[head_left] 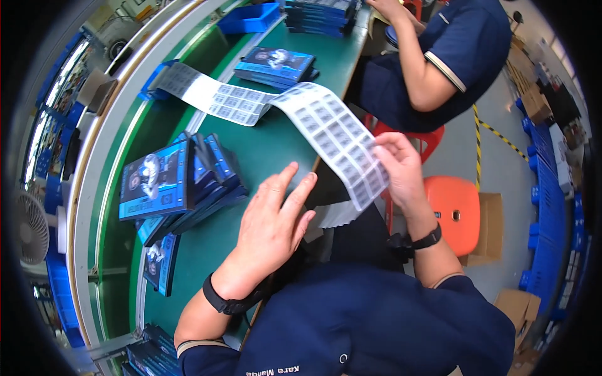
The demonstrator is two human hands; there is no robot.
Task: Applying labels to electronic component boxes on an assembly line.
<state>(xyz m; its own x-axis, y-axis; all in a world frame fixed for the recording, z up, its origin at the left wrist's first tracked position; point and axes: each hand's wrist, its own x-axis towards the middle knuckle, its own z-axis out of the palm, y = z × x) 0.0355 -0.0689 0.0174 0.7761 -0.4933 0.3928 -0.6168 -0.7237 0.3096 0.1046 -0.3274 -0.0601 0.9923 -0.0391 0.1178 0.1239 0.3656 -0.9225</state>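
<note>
A long strip of printed labels [329,128] arches off the green table [269,147] toward me, its near end curling down above my lap. My right hand [401,166] pinches the strip's right edge between thumb and fingers. My left hand [273,210] holds nothing; its fingers are stretched apart just left of the strip's near end, without visibly touching it. A leaning pile of blue-and-black boxes [157,178] stands left of that hand. The far part of the strip lies across the table to a small blue bin [153,81].
More blue-and-black boxes [276,62] are stacked farther back, beside a blue tray [251,17]. A co-worker [407,81] sits at the table's far right. An orange stool [453,213] and a cardboard box [492,229] stand on the floor to my right.
</note>
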